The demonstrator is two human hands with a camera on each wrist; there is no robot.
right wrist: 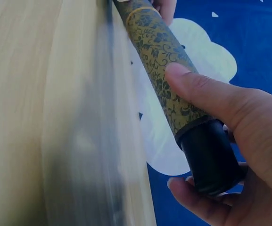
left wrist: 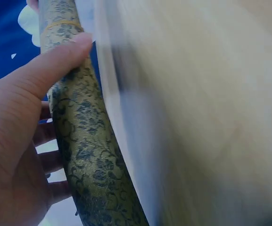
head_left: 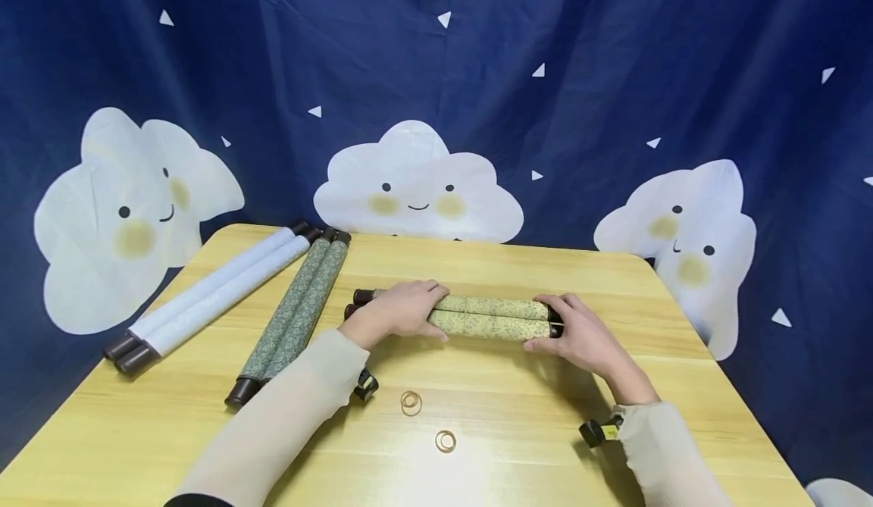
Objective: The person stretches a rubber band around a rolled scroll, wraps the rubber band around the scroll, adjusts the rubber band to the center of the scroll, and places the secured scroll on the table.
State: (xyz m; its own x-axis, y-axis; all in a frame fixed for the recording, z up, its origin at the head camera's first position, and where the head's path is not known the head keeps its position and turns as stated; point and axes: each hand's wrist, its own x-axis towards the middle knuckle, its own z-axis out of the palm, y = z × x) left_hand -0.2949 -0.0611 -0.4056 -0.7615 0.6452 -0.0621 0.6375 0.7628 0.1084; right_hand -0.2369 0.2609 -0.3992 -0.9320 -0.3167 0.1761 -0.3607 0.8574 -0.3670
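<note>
Clamping fingers round already-banded yellow scrolls (head_left: 498, 328), left hand (head_left: 409, 308) and right hand (head_left: 576, 334) steady them; loose rubber bands (head_left: 445, 451) at six o'clock seem unused.

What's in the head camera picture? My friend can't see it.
A person's left hand and right hand hold two yellow rolls at a table. To the left lie two white rolls and two green rolls; nearer the person lie thin bands. Behind is a blue curtain with smiling clouds.

The left arm (head_left: 283, 416) points toward two o'clock, the right arm (head_left: 668, 454) toward eleven; left grip (head_left: 407, 308) and right grip (head_left: 583, 334) curl, thumbs (right wrist: 206, 89) lying six-o'clock side.
</note>
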